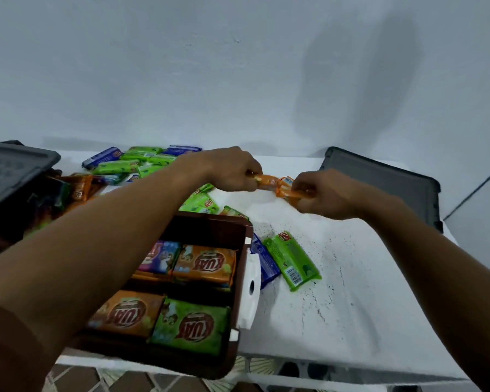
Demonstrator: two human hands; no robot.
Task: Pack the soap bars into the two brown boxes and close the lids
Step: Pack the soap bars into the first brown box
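Observation:
My left hand (pixel 232 168) grips an orange soap bar (pixel 266 181) above the far middle of the white table (pixel 351 306). My right hand (pixel 320 193) pinches a second orange soap bar (pixel 288 192) right beside it, and the two bars touch end to end. Below my left forearm, an open brown box (pixel 210 227) holds several orange, green and purple bars. A second brown box (pixel 0 236) at the left edge is mostly hidden and holds wrapped bars. Loose green and blue bars (pixel 142 162) lie at the back left. One green bar (pixel 292 260) and one blue bar (pixel 265 261) lie right of the open box.
A dark grey lid (pixel 385 182) leans at the back right by the wall. Another grey lid (pixel 9 171) covers part of the left box. A white latch (pixel 251 290) sticks out from the open box's right side. The table's front edge runs just below the box.

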